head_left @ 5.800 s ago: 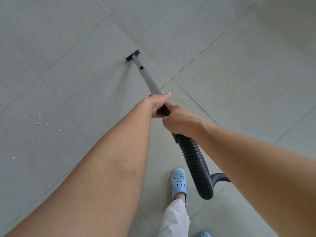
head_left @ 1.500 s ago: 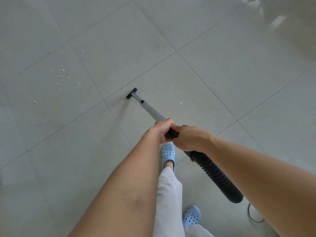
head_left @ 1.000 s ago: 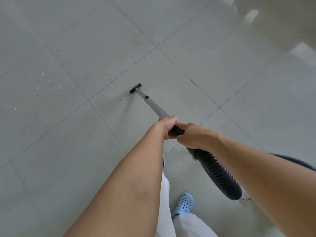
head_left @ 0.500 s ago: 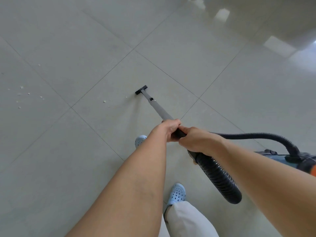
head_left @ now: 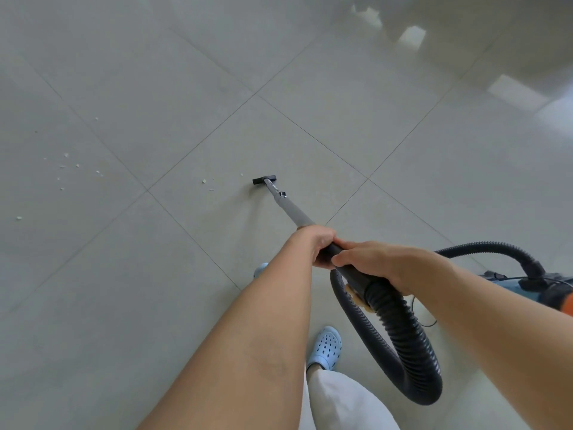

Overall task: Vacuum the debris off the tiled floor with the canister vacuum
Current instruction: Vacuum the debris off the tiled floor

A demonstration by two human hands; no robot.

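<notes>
Hose [head_left: 400, 333] now loops wider since half-second ago; nozzle [head_left: 264, 179] right of crumbs [head_left: 204, 181] on floor [head_left: 124, 290]. Left hand [head_left: 319, 243], right hand [head_left: 369, 259] both clenched around wand [head_left: 290, 207]; canister [head_left: 527, 290] right of wand.

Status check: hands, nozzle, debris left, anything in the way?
Left hand and right hand both gripping the wand. Nozzle on the tile, crumbs just left of it, bigger scatter farther left. Path clear.
</notes>
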